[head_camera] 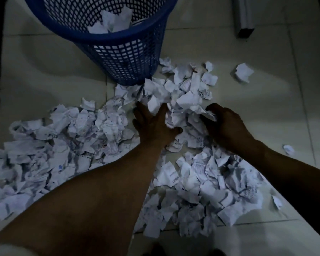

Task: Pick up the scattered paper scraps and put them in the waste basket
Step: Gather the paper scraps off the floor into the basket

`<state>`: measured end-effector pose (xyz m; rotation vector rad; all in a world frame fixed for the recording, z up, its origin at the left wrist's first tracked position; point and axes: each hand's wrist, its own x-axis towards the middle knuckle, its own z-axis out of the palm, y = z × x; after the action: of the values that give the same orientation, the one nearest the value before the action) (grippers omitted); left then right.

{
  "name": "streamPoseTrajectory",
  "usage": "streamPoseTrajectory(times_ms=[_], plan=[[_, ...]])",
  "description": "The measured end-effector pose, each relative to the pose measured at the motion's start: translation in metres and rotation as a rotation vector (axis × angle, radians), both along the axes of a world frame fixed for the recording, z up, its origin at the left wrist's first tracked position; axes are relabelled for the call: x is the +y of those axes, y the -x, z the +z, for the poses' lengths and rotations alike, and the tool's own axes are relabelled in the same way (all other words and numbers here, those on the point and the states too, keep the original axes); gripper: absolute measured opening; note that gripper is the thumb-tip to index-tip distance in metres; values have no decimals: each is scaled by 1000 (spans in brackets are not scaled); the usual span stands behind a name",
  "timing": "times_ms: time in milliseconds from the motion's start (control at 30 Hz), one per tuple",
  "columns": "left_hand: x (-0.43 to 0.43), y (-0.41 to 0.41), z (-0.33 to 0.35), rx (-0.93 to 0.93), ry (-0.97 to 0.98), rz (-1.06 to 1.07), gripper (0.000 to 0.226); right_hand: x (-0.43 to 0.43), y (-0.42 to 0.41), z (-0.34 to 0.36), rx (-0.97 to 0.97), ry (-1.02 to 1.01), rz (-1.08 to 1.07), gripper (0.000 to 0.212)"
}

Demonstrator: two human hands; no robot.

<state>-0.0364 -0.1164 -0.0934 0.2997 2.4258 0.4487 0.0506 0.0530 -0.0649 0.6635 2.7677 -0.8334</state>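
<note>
Our left hand (153, 124) was spread wide and flat on the paper scraps (67, 137). Our right hand (225, 124) had its fingers curled round one crumpled bit near the top of the pile. The scraps lay in a big heap on the floor (44, 74), right up against the foot of the blue waste basket (126, 61), and a few sat inside it. We thought they would be very light and soft, easy to squash, and quick to slip from a loose hold. So scooping from both sides and squeezing a bunch together looked best. The floor was smooth pale tile, so small bits might slide away. The room was dim, and a grey post (245, 17) stood far off to the right.
</note>
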Motion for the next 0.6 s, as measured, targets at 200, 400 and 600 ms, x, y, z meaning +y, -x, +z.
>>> streamPoseTrajectory(times_ms=[200,400,600], plan=[[3,-14,-6,194,-106,-21,37,-1,-3,6,29,35,-38,27],[-2,-9,7,48,-138,24,35,-10,8,20,21,86,-66,25],[-11,9,39,-31,-227,158,40,-20,27,37,71,177,-76,22]])
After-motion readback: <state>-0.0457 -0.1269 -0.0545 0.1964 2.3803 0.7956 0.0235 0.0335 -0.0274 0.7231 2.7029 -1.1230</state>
